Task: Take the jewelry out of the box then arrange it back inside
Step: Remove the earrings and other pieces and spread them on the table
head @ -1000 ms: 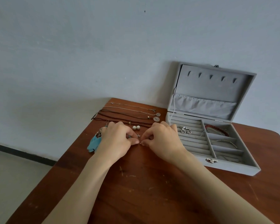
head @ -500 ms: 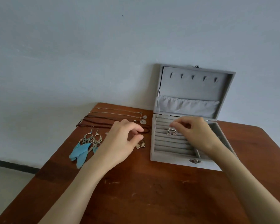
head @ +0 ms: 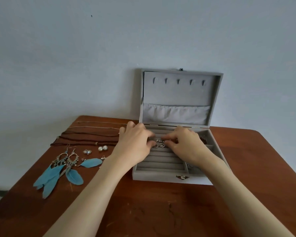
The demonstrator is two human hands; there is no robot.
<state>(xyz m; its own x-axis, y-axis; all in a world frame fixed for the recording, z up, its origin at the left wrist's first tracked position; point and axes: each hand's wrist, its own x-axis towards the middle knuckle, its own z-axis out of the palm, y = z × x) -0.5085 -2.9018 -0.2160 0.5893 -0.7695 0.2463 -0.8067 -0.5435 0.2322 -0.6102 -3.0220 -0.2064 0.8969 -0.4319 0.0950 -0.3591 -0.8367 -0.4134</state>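
Note:
The grey jewelry box (head: 161, 177) stands open on the wooden table, lid upright against the wall. Both hands are over its ribbed ring rows. My left hand (head: 135, 144) and my right hand (head: 184, 144) each pinch one of a pair of small silver ring-shaped earrings (head: 159, 144) sitting in a slot. Left of the box on the table lie blue feather earrings (head: 58, 173), two pearl studs (head: 102, 148), a small silver piece (head: 87, 151) and several necklaces (head: 89, 134). A dark red bracelet (head: 203, 139) shows partly in a right compartment.
The table (head: 161, 211) ends at the wall behind and drops off at its left edge. The box's metal clasp (head: 182, 177) faces me. A single blue feather earring (head: 91, 162) lies near my left forearm.
My left hand moved from the table into the box. Both hands now pinch the silver earrings in the ring rows. The view has shifted left and closer.

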